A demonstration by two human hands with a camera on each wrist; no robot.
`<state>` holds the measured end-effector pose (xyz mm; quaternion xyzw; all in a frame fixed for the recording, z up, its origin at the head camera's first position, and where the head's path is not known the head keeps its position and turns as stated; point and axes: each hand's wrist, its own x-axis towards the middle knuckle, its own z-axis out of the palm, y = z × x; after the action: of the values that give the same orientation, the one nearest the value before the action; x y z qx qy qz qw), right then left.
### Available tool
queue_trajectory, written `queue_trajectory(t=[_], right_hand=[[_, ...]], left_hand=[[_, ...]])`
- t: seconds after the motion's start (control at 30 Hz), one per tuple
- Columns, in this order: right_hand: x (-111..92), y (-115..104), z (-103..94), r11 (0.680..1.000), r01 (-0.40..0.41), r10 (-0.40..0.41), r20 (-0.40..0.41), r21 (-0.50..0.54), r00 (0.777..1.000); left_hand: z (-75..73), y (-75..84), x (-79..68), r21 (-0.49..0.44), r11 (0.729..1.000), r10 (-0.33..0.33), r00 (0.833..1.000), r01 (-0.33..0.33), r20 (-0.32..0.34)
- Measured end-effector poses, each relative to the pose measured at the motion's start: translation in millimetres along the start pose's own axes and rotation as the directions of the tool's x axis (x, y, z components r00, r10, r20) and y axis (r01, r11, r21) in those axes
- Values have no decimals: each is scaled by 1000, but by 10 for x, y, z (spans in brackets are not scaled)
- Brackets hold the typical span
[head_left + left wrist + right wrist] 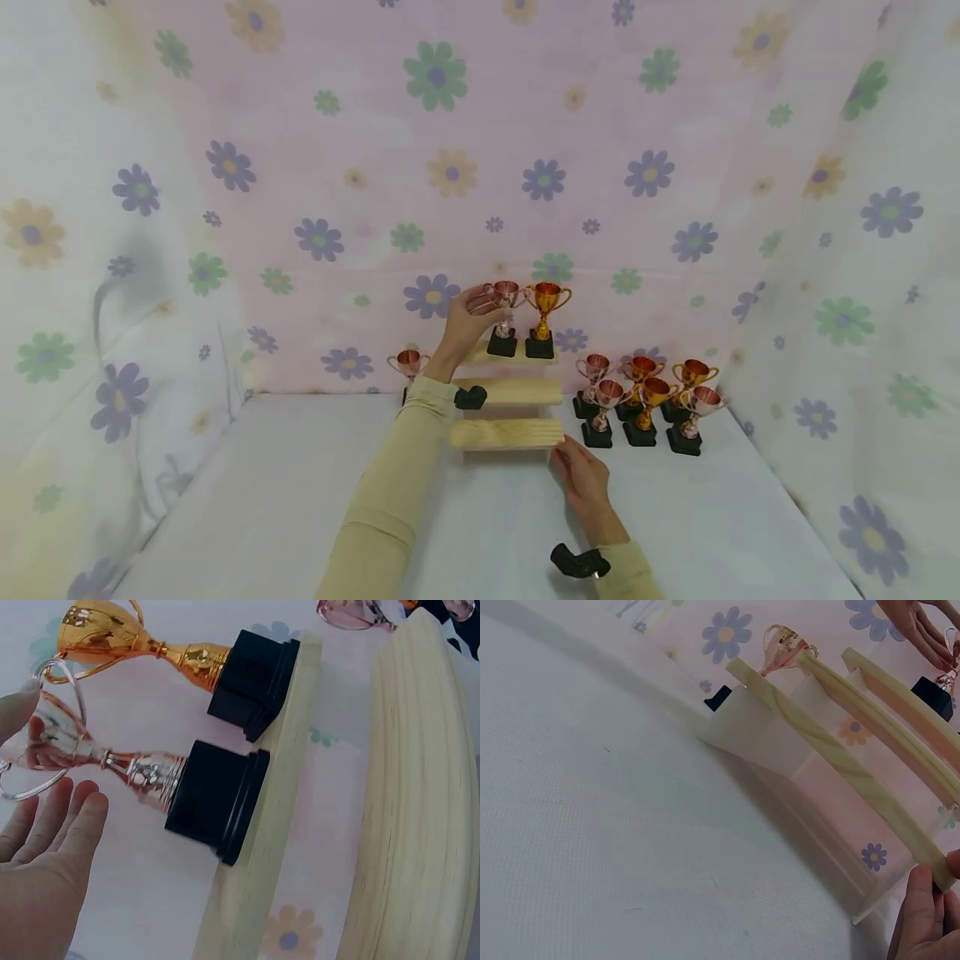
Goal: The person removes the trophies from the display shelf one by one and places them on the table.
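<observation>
A pinkish metallic trophy cup [142, 772] with a black base stands on the top wooden step of a tiered display stand [506, 433], beside a gold trophy cup [546, 312]. My left hand [468, 321] is around the pink cup's bowl. Its thumb overlaps one handle in the left wrist view, and the other fingers stretch out below the bowl, fairly straight. Low at the stand's right front corner, my right hand [585, 479] pinches the end of the lowest step [855, 780] between thumb and fingers.
Several gold and pink trophy cups [643, 400] stand grouped on the white table [300, 500] to the right of the stand. Another pink cup [408, 363] is behind the stand's left side, partly hidden by my left arm. Flowered cloth [450, 225] encloses the back and sides.
</observation>
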<state>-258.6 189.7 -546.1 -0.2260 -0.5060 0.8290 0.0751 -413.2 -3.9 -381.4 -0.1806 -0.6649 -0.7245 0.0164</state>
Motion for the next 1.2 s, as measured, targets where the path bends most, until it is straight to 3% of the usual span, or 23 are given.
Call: queue_trajectory(t=[0.1, 0.27, 0.53, 0.83, 1.2], right_hand=[[-7, 6, 40, 1000, 10, -10, 7, 5, 1000], [-27, -16, 88, 1000, -1, 1, -6, -4, 1000], [-37, -27, 95, 1000, 6, -5, -3, 16, 1000], [-46, -21, 76, 1000, 10, -10, 2, 16, 1000], [-12, -30, 22, 1000, -22, 22, -23, -13, 999]], left_hand=[[35, 17, 36, 16, 1000, 0, 1000, 0, -6], [84, 58, 80, 59, 997, 60, 998, -58, -33], [109, 84, 68, 89, 993, 88, 992, -79, -94], [17, 71, -40, 57, 989, 139, 986, -134, -97], [-115, 101, -268, 60, 992, 121, 987, -115, -107]])
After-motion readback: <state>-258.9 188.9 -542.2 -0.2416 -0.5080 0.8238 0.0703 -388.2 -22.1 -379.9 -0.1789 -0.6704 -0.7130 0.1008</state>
